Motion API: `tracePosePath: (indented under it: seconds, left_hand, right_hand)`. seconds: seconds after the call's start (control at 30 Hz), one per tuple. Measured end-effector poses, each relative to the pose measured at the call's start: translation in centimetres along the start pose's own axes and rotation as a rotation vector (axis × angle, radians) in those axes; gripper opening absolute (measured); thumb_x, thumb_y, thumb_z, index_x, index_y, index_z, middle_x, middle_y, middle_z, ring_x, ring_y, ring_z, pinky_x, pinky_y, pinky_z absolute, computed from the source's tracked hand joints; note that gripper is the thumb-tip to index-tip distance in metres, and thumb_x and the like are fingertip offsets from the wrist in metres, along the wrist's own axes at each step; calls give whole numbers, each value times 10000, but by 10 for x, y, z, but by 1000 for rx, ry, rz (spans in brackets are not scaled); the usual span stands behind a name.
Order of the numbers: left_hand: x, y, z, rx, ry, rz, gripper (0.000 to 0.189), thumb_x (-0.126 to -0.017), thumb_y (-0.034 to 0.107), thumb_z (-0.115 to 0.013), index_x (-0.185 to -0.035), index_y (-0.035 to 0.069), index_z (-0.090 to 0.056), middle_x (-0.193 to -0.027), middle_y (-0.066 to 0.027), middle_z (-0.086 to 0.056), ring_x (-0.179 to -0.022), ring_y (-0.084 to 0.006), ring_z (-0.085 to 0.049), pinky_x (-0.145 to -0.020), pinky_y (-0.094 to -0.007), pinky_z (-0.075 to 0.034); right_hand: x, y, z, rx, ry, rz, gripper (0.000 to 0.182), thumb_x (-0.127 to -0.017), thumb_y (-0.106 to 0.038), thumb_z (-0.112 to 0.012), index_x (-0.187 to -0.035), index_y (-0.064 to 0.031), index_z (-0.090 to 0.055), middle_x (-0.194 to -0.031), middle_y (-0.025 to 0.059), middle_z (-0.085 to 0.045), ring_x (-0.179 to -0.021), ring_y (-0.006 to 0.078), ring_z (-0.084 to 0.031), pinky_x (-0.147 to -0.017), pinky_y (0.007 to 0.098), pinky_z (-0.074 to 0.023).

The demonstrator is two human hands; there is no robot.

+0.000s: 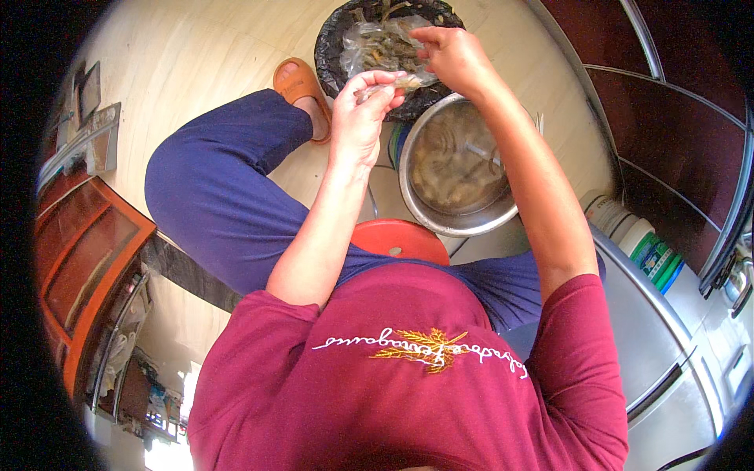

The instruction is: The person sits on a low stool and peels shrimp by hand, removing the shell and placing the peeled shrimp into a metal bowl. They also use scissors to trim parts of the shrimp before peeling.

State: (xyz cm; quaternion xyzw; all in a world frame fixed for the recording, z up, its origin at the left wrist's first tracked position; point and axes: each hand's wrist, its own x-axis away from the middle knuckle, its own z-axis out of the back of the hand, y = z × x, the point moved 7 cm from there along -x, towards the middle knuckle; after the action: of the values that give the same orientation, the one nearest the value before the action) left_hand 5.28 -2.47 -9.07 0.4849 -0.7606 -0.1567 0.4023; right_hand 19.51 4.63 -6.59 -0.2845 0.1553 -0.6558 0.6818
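My left hand (362, 112) pinches a pale, translucent shrimp (410, 83) between thumb and fingers, above the near edge of a bin. The bin is lined with a black plastic bag (330, 53). Inside it lie a clear plastic bag (355, 41) and a heap of greyish-brown scraps (386, 52) that look like shrimp shells. Over the bin's right side, my right hand (456, 56) has its index finger stretched out and nothing visible in its grasp. Below that hand is a round metal basin (410, 194) of cloudy water (453, 153) with curved, shrimp-like pieces in it, partly hidden by my right forearm.
A red round stool (400, 238) shows between my legs. My left foot, in an orange slipper (300, 82), is beside the bin. To the right are a silver appliance (636, 329), stacked tubs (642, 247) and dark red cabinets (677, 106). A wooden cabinet (88, 253) is at left.
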Motion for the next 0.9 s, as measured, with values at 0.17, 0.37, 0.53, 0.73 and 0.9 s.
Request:
tracePosePath:
  seconds: [0.17,0.37,0.53,0.73,0.9]
  left_hand:
    - [-5,3,-11,-92,-32,-104,131,-822,-24,-528,-941,10,-570,-1041,-108,-608,-857,-110,-564,-768,-225,-451]
    - [1,34,-47,-394,-103,-318,162,-816,-49,-513,-960,2,-566,-1043,-86,-609,-927,-103,-561,-836,-242,-446]
    - [6,36,-54,-245,-126,-313,200,-811,-59,-508,-1001,-10,-548,-1025,-97,-612,-937,-121,-570,-847,-254,-454]
    - [13,38,-57,-289,-129,-307,225,-813,-54,-523,-1034,-16,-541,-1048,-126,-612,-945,-145,-582,-851,-264,-458]
    - [15,38,-58,-344,-104,-316,217,-807,-55,-547,-1022,-28,-565,-965,-92,-640,-833,-95,-594,-756,-213,-482]
  right_hand:
    - [25,-11,23,-287,-61,-107,306,-792,-237,-595,-1053,-81,-634,-951,138,-653,-846,232,-644,-761,333,-496]
    - [62,-29,42,-515,-93,-95,275,-769,-91,-638,-1034,-18,-619,-895,78,-654,-776,127,-614,-709,271,-502]
    - [71,-30,41,-619,6,-181,290,-742,-100,-666,-1011,-6,-610,-865,72,-650,-761,122,-615,-694,266,-508]
    - [77,-48,51,-381,105,-46,282,-723,-107,-667,-980,-2,-613,-815,132,-651,-733,197,-647,-669,307,-520]
    - [79,-59,58,-218,135,8,235,-728,-116,-638,-938,-11,-627,-790,162,-647,-733,262,-653,-674,342,-521]
